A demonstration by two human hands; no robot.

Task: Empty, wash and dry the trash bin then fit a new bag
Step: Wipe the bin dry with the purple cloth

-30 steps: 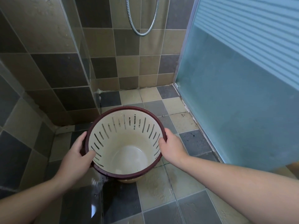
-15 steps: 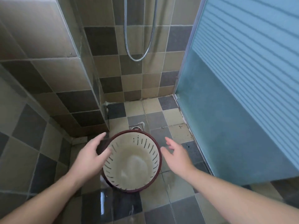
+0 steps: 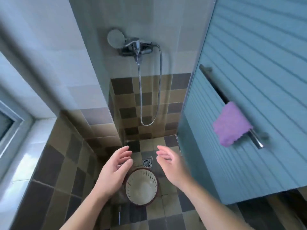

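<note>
Bin (image 3: pixel 141 188) upright, nothing inside.

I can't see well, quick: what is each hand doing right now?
Left hand: open, holding nothing, above the bin.
Right hand: open, holding nothing.

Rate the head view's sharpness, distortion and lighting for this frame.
Head view: motion blur softens both hands, left hand and right hand, and the purple cloth; wide-angle distortion bends the walls and door; soft daylight, slight sheen on wet floor tiles beside the trash bin.
</note>
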